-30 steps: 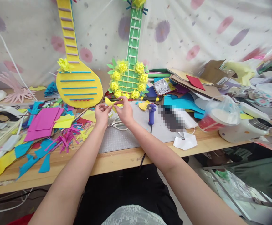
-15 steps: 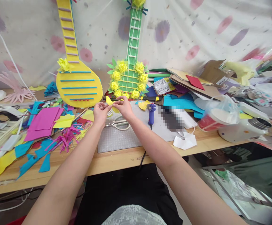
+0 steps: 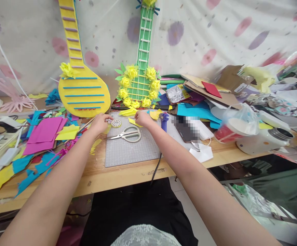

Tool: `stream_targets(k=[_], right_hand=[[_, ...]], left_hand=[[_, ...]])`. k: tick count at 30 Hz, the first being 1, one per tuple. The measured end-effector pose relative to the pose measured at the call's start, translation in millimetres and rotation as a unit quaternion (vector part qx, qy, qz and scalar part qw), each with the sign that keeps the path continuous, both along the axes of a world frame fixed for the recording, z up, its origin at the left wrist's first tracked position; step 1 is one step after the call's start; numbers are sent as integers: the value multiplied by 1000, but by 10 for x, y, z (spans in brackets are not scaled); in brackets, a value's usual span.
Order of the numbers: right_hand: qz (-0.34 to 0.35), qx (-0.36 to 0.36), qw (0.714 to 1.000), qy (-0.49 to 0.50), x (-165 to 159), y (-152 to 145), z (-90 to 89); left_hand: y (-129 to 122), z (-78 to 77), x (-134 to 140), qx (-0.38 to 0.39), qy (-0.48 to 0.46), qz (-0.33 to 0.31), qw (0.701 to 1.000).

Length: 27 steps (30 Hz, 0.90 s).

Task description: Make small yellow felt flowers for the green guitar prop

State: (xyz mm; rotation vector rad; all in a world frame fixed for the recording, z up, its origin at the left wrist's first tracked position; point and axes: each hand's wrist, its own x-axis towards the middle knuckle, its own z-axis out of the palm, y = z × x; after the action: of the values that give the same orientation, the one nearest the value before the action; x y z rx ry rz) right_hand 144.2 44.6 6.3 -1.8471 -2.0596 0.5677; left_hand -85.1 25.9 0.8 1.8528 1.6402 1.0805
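Note:
My left hand [image 3: 100, 123] hovers low at the left edge of the grey cutting mat [image 3: 127, 153], fingers loosely bent and partly apart, beside a small roll of tape [image 3: 116, 123]. Nothing clear shows in it. At the back of the mat, my right hand [image 3: 142, 118] has its fingers closed at a small yellow paper piece [image 3: 135, 122]. Folded yellow paper [image 3: 128, 111] lies just behind, between the hands. White-handled scissors [image 3: 127, 134] rest on the mat, blades pointing left. Right of my right hand is a purple glue gun [image 3: 164, 123], partly hidden by my forearm.
A yellow paper lute shape [image 3: 85, 92] and a green one [image 3: 140, 85] with yellow flowers lean at the back. Magenta sheets [image 3: 44, 135] and blue scraps lie left. A phone [image 3: 186, 130], a cup [image 3: 230, 130] and a white jar [image 3: 256, 145] stand right.
My hands have moved apart from the yellow paper they both held. My left hand has gone left, my right hand slightly right and lower. Scissors and tape roll are now uncovered.

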Motion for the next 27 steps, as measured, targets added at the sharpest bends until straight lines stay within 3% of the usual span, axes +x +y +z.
stream_targets(k=[3, 5, 8, 11, 15, 20, 27], right_hand=[[24, 99, 995, -25, -83, -51, -42], [83, 147, 986, -11, -199, -101, -76], [195, 155, 969, -9, -403, -149, -146], [245, 156, 956, -30, -556, -149, -212], [247, 146, 957, -52, -632, -134, -236], [219, 148, 964, -20, -615, -139, -235], [173, 159, 971, 37, -517, -125, -200]], left_hand=[[9, -12, -67, -11, 14, 41, 999], [-6, -30, -90, -30, 23, 96, 995], [-50, -55, -109, -35, 43, 167, 984], [-99, -76, -123, -10, 21, 177, 984], [-136, -144, -101, -35, -19, 129, 991], [-132, -239, 36, -86, -136, 80, 984], [-161, -97, 231, -77, -203, 65, 974]])
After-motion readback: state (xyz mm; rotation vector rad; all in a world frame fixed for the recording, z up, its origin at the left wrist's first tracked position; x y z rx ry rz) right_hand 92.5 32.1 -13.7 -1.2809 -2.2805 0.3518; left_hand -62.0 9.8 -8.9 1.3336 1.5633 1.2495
